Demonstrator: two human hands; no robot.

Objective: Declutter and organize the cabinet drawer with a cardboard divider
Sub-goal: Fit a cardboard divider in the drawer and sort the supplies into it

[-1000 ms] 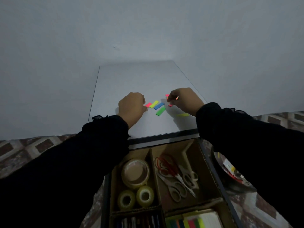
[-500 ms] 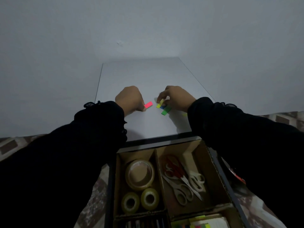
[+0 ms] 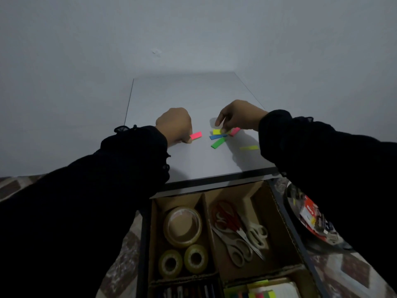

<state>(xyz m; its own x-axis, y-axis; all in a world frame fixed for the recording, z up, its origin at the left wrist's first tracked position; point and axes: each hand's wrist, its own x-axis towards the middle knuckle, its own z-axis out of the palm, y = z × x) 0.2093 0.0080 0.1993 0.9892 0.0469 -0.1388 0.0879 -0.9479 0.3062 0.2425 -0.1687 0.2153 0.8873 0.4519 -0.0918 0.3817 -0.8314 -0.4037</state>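
nearest: open drawer (image 3: 285,214) below the cabinet edge, fitted with a cardboard divider (image 3: 207,220). bottom right section holds a pad of coloured page flags (image 3: 257,294) on white paper; bottom left section has pens (image 3: 189,292), partly cut off by the frame. middle left section: one big tape roll (image 3: 182,226) with two small tape rolls (image 3: 183,261) side by side just in front of it. middle right section: red-handled scissors (image 3: 227,218) lying over white-handled scissors (image 3: 247,244). right of the drawer, on the patterned floor, a dark bowl (image 3: 309,224) with mixed packets, too dim to read. further out, white cabinet top (image 3: 193,100): left hand (image 3: 175,124) curled into a fist, thumb and finger pinching the end of a pink flag (image 3: 196,135). right hand (image 3: 238,117) has fingers bent down, tips pinching at a fanned cluster: yellow flag (image 3: 217,131), blue flag (image 3: 217,137), green flag (image 3: 217,143) and a second pink flag (image 3: 234,131); exactly which strips it grips, cannot tell. a loose yellow strip (image 3: 249,147) lies flat near the right sleeve. grey wall (image 3: 193,29) behind.
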